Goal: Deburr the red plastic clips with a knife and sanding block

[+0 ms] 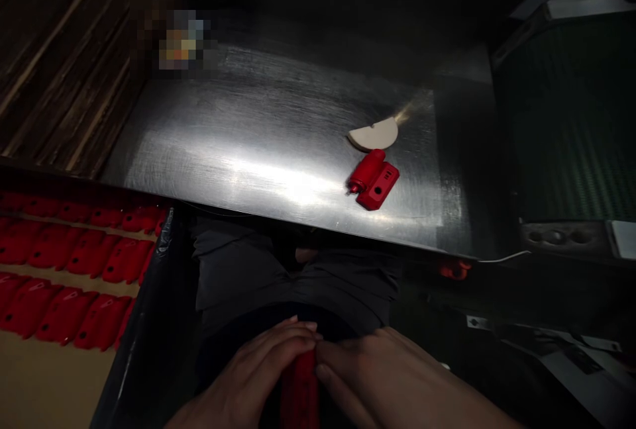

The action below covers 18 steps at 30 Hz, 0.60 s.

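Close to my body, beyond the near edge of the metal table, both hands are around a red plastic part [299, 389]. My left hand [258, 366] covers its left side and top with bent fingers. My right hand [370, 376] pinches at its upper right edge; whatever its fingertips hold there is hidden. On the table lie a red plastic housing [380, 187] with a dark round hole and, joined to or against it, a red cylinder-shaped piece [368, 167]. Just behind them is a cream half-round piece [373, 135].
The metal table [278, 124] stretches across in front of my knees. Rows of red plastic parts [89, 253] lie on a tan surface at the left. A dark green belt [571, 118] runs at the right. Dark wooden boards [74, 65] are at the upper left, beside a pixelated patch.
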### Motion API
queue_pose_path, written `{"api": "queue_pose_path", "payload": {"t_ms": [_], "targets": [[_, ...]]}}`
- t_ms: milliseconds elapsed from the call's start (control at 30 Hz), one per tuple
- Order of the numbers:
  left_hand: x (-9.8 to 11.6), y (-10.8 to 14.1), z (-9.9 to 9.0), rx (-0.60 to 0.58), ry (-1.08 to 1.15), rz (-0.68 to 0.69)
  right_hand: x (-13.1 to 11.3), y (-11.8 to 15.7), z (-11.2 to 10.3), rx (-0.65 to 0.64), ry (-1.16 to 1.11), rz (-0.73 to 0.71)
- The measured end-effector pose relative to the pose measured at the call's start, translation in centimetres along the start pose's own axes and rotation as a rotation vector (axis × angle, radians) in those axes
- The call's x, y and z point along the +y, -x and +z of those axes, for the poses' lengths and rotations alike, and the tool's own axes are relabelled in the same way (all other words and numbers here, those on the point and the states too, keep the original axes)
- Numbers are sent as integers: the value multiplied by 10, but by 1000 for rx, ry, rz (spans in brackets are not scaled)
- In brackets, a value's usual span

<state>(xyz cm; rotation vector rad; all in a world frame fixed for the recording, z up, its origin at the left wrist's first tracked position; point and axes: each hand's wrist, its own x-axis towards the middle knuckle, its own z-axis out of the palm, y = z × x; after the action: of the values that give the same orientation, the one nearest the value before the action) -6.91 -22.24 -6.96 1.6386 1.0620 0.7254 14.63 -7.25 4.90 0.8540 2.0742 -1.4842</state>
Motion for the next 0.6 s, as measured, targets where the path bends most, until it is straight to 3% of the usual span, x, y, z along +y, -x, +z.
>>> {"api": "queue_pose_path", "payload": {"t_ms": [300,600], "targets": [[4,-2,-3,35,16,13,-9,-3,-10,-87,42,74],[26,-6,-20,87,-34,30,-2,-6,-9,-16,-59,-6]]}}
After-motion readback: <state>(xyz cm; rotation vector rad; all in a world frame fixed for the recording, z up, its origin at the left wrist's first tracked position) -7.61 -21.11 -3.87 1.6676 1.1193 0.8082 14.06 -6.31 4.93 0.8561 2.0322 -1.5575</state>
